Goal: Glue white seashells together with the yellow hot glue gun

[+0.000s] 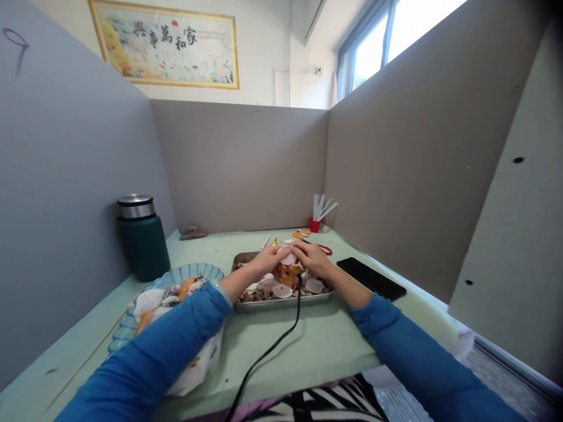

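Over a metal tray (285, 303), my left hand (267, 259) is closed around a white seashell (288, 257), its thumb lying on the shell's face. From the other side, the fingers of my right hand (314, 258) pinch the same shell near its edge. Beneath them, the tray bears loose white shells (282, 291) with small red spots, along with orange ones and small brownish bits. Just below my hands sits a yellow tool (292, 269), partly hidden, from which a black cord (281, 337) runs toward my lap.
To the left stand a scalloped blue plate (118, 340) of shells and a green bottle (145, 249). A black phone (372, 278) lies at the right. Behind are red-handled scissors (325, 249) and a red cup (314, 225) of white sticks. Grey partitions (241, 164) enclose the table.
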The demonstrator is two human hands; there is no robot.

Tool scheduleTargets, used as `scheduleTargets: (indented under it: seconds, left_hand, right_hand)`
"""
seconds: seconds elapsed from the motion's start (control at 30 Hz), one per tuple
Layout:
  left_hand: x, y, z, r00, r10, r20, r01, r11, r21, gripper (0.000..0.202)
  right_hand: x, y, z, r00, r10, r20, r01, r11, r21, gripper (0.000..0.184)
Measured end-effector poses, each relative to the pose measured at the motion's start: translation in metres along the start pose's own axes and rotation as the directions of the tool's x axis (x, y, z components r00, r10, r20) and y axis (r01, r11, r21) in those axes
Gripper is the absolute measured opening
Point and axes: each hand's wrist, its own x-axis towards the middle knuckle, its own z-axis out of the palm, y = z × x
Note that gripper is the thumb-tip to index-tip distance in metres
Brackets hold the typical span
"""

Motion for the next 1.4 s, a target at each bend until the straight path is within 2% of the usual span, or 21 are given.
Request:
scheduleTargets:
  seconds: [0.1, 0.17, 0.2, 0.33, 0.43, 0.57, 0.63, 0.73, 0.9, 1.0, 1.07, 1.13, 1.2, 1.27, 1.3, 1.4]
  left_hand:
    - [0.0, 0.001, 0.001, 1.0, 0.011, -0.013, -0.012, 0.998, -0.06, 0.046]
    - [0.002, 0.001, 0.0, 0.994, 0.059, -0.097, -0.068, 0.993, -0.092, 0.042]
    - [0.003, 0.0, -0.001, 0.981, 0.088, -0.172, -0.107, 0.988, -0.108, 0.041]
    - [0.009, -0.002, -0.007, 0.856, 0.139, -0.498, -0.238, 0.961, -0.14, 0.036]
    - [0.011, -0.002, -0.011, 0.779, 0.126, -0.615, -0.265, 0.954, -0.139, 0.035]
    - [0.012, -0.001, -0.012, 0.717, 0.126, -0.686, -0.289, 0.949, -0.128, 0.034]
    - [0.011, 0.0, -0.012, 0.7, 0.116, -0.705, -0.287, 0.949, -0.129, 0.035]
    - [0.009, 0.002, -0.012, 0.684, 0.108, -0.722, -0.287, 0.949, -0.129, 0.037]
    - [0.008, 0.006, -0.013, 0.619, 0.124, -0.775, -0.329, 0.937, -0.113, 0.034]
    - [0.009, 0.006, -0.014, 0.592, 0.131, -0.795, -0.362, 0.925, -0.117, 0.031]
    - [0.01, 0.005, -0.014, 0.615, 0.11, -0.781, -0.341, 0.93, -0.137, 0.03]
    - [0.011, 0.002, -0.015, 0.676, 0.059, -0.735, -0.276, 0.945, -0.178, 0.029]
    - [0.012, -0.001, -0.015, 0.741, -0.007, -0.671, -0.189, 0.957, -0.218, 0.025]
    - [0.012, -0.002, -0.014, 0.791, -0.054, -0.61, -0.118, 0.964, -0.238, 0.02]
    - [0.011, -0.003, -0.014, 0.811, -0.061, -0.581, -0.097, 0.967, -0.237, 0.019]
    - [0.009, -0.002, -0.012, 0.854, -0.054, -0.517, -0.073, 0.972, -0.222, 0.017]
  right_hand:
    - [0.0, 0.001, 0.001, 1.0, 0.006, -0.007, -0.006, 1.0, 0.008, 0.035]
    - [0.0, 0.002, 0.001, 0.999, 0.022, -0.024, -0.022, 1.0, 0.019, 0.035]
    - [0.0, 0.002, 0.001, 0.999, 0.032, -0.032, -0.031, 0.999, 0.022, 0.035]
    - [0.0, 0.004, 0.002, 0.998, 0.052, -0.031, -0.054, 0.997, -0.049, 0.034]
    - [0.001, 0.002, 0.001, 0.998, 0.013, 0.063, -0.003, 0.986, -0.165, 0.033]
    - [0.001, 0.001, 0.002, 0.971, 0.047, 0.236, 0.031, 0.949, -0.315, 0.051]
    - [0.001, 0.001, 0.004, 0.955, 0.098, 0.28, 0.019, 0.922, -0.386, 0.059]
    - [0.001, 0.003, 0.007, 0.944, 0.119, 0.308, 0.024, 0.906, -0.423, 0.061]
    - [0.001, 0.005, 0.009, 0.966, 0.124, 0.226, -0.044, 0.943, -0.33, 0.045]
    - [0.004, 0.008, 0.008, 0.98, 0.181, 0.084, -0.176, 0.982, -0.069, 0.041]
    - [0.006, 0.009, 0.006, 0.966, 0.257, 0.006, -0.25, 0.935, 0.253, 0.043]
    - [0.009, 0.01, 0.003, 0.947, 0.319, -0.027, -0.239, 0.762, 0.601, 0.045]
    - [0.01, 0.008, -0.001, 0.942, 0.337, -0.011, -0.193, 0.567, 0.801, 0.035]
    - [0.01, 0.005, -0.005, 0.946, 0.324, 0.001, -0.15, 0.435, 0.888, 0.027]
    - [0.01, 0.004, -0.006, 0.943, 0.331, -0.008, -0.136, 0.408, 0.903, 0.026]
    - [0.008, -0.001, -0.006, 0.932, 0.362, 0.017, -0.185, 0.435, 0.881, 0.032]
